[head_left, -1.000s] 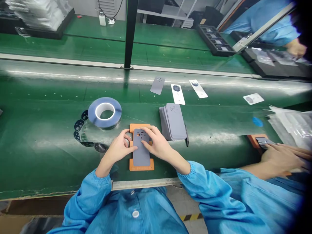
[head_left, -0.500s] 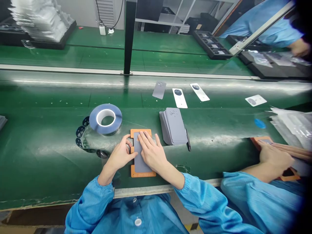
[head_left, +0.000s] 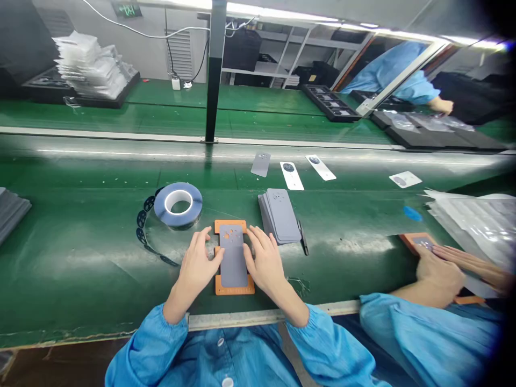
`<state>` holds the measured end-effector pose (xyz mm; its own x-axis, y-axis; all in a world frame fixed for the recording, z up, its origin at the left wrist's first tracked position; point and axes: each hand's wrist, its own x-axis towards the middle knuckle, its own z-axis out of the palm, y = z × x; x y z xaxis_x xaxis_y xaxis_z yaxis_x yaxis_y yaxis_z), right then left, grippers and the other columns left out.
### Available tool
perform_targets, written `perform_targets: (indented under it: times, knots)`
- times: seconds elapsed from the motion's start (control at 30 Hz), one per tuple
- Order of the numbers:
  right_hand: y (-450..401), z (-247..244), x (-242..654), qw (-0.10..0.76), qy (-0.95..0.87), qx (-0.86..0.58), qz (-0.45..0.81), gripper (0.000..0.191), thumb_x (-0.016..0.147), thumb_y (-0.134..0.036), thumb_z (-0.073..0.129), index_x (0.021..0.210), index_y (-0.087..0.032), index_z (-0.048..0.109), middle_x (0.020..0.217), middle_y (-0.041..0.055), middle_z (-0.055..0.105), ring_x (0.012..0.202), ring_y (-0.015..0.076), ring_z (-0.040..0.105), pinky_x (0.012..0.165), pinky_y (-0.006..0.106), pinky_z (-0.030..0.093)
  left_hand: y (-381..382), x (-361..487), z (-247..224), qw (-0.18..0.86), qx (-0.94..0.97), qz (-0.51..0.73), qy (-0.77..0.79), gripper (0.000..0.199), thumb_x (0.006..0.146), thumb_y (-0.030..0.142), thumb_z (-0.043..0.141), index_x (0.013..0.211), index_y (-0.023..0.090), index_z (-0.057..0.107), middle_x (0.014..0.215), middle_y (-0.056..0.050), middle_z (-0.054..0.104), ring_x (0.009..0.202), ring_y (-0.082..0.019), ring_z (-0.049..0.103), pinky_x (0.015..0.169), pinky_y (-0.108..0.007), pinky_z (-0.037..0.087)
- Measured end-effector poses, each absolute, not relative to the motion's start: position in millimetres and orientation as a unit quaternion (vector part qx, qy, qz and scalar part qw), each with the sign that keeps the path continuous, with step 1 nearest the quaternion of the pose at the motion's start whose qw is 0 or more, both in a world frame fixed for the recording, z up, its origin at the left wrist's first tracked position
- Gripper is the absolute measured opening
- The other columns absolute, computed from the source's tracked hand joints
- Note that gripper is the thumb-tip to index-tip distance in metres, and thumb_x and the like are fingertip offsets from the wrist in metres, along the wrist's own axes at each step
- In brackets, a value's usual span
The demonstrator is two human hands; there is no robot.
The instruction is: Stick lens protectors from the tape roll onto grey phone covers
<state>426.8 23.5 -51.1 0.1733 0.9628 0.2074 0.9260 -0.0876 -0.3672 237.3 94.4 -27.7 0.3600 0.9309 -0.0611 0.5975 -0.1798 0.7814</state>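
Note:
A grey phone back panel (head_left: 234,263) with camera holes at its top lies on an orange jig (head_left: 235,291) near the table's front edge. My left hand (head_left: 197,266) is at the left side, its thumb by the panel's edge and its fingers spread over the table. On the opposite side, my right hand (head_left: 266,263) has its thumb at the panel's right edge and its fingers stretched forward. Right of the jig stands a stack of grey panels (head_left: 284,215), with black tweezers (head_left: 303,238) beside it.
A roll of blue tape (head_left: 178,219) trails a strip of black round stickers (head_left: 141,219). Behind are a loose grey panel (head_left: 260,164) and white cards (head_left: 292,176). At right, a co-worker's hands (head_left: 441,271) press on another orange jig (head_left: 407,243). More grey panels (head_left: 12,212) sit far left.
My right hand has lifted off the panel's face and moved to its right side, uncovering the camera holes. My left hand stays at the left edge. The view has tilted up.

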Motion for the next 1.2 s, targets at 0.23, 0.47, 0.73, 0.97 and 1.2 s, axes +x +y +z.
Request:
perform_targets:
  times: [0.23, 0.47, 0.73, 0.97, 1.2]
  knots:
    - [-1.5, -44.1, 420.8, 0.309, -0.584, -0.728, 0.181, 0.042, 0.101, -0.039, 0.049, 0.139, -0.023, 0.059, 0.148, 0.0153, 0.056, 0.137, 0.0323, 0.052, 0.115, 0.062, 0.039, 66.1, 240.2, -20.2, 0.413, 0.726, 0.232, 0.499, 0.042, 0.092, 0.047, 0.059, 0.127, 0.024, 0.061, 0.117, -0.009, 0.065, 0.073, -0.018, 0.062, 0.076, -0.036, 0.052]
    - [-2.4, -9.2, 407.0, 0.393, -0.600, -0.605, 0.345, 0.037, 0.103, -0.033, 0.049, 0.138, -0.028, 0.060, 0.144, 0.0087, 0.061, 0.135, 0.0266, 0.055, 0.116, 0.049, 0.044, 69.1, 227.2, -24.5, 0.626, 0.532, 0.290, 0.490, 0.061, 0.096, 0.053, 0.053, 0.144, 0.015, 0.047, 0.117, -0.014, 0.071, 0.083, -0.020, 0.069, 0.074, -0.033, 0.057]
    - [21.2, -20.0, 406.3, 0.385, -0.523, -0.598, 0.469, 0.044, 0.093, -0.028, 0.063, 0.137, -0.023, 0.059, 0.101, 0.0063, 0.075, 0.084, 0.0203, 0.071, 0.075, 0.036, 0.062, 77.0, 227.6, -26.7, 0.667, 0.470, 0.340, 0.468, 0.055, 0.088, 0.042, 0.065, 0.136, 0.016, 0.054, 0.118, -0.015, 0.073, 0.097, -0.025, 0.073, 0.080, -0.035, 0.060]
    - [141.5, -0.5, 463.4, 0.381, -0.527, -0.656, 0.383, 0.047, 0.087, -0.021, 0.066, 0.132, -0.013, 0.060, 0.096, 0.0080, 0.076, 0.084, 0.0195, 0.074, 0.076, 0.033, 0.061, 84.9, 195.9, -2.8, 0.346, 0.601, 0.436, 0.573, 0.051, 0.092, 0.038, 0.062, 0.140, 0.026, 0.053, 0.134, -0.014, 0.061, 0.109, -0.027, 0.066, 0.080, -0.037, 0.060]
    - [265.2, 13.9, 509.9, 0.240, -0.523, -0.783, 0.238, 0.048, 0.084, -0.019, 0.068, 0.129, -0.002, 0.062, 0.113, 0.0227, 0.074, 0.108, 0.0313, 0.071, 0.095, 0.042, 0.052, 134.2, 137.7, -30.5, 0.239, 0.546, 0.409, 0.691, 0.075, 0.081, 0.042, 0.072, 0.148, 0.021, 0.046, 0.149, -0.018, 0.049, 0.135, -0.037, 0.052, 0.109, -0.055, 0.046]
